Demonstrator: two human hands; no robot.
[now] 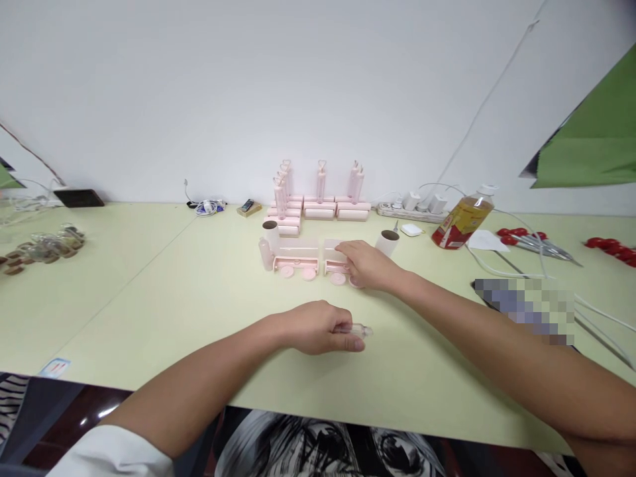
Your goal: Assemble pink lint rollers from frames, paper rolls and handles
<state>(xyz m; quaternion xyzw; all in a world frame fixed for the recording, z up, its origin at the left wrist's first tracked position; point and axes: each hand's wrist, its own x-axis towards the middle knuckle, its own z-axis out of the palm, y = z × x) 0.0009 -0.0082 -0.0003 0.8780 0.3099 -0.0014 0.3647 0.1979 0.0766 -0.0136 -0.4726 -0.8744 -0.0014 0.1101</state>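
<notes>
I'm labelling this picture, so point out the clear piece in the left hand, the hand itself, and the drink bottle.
Clear piece (357,329): head view, on its exposed body.
Left hand (320,328): head view, on its back.
Drink bottle (462,220): head view, on its label.

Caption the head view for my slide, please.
Left hand holds a clear tube; right hand is at a pink tray.

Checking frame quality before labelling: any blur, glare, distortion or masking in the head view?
Head view: lighting even, soft shadows on the table; clear tube in the left hand blurred at its tip, motion or focus unclear; small highlights on the dark glossy surface below; right forearm stretched, probably wide-angle; pixelation masks a flat dark-edged object.
</notes>
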